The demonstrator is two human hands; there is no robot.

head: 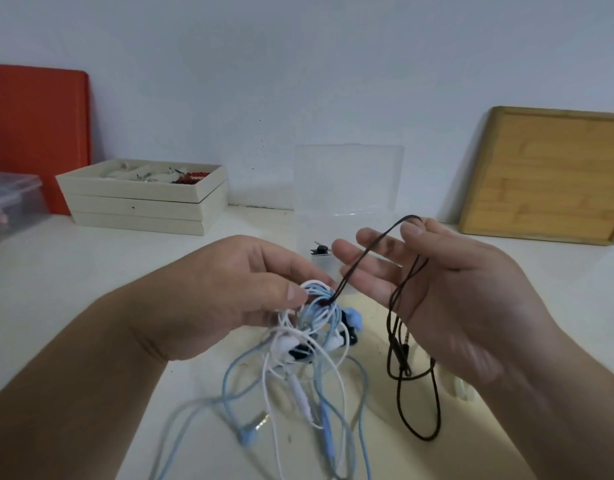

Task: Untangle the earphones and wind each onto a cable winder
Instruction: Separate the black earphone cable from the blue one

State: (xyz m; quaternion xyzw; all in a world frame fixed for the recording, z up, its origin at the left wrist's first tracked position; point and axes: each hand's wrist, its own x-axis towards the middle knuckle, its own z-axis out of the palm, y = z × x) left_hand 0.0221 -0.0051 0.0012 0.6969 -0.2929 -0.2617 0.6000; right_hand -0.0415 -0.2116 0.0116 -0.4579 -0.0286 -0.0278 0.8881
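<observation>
My left hand (229,292) pinches a knot of tangled white and light-blue earphone cables (316,317) above the table, and their loose ends hang down to the tabletop. A black earphone cable (400,341) runs from that knot up over the fingers of my right hand (447,289), then drops in long loops below the palm. My right hand's fingers are spread and nearly straight, with the black cable draped over them near the thumb. A small black clip-like piece (321,250) lies on the table behind the hands.
A clear plastic container (348,181) stands at the back centre. Stacked beige trays (142,199) holding small items sit back left, next to an orange board (39,133) and a clear box (11,206). A wooden tray (547,174) leans on the wall at the right.
</observation>
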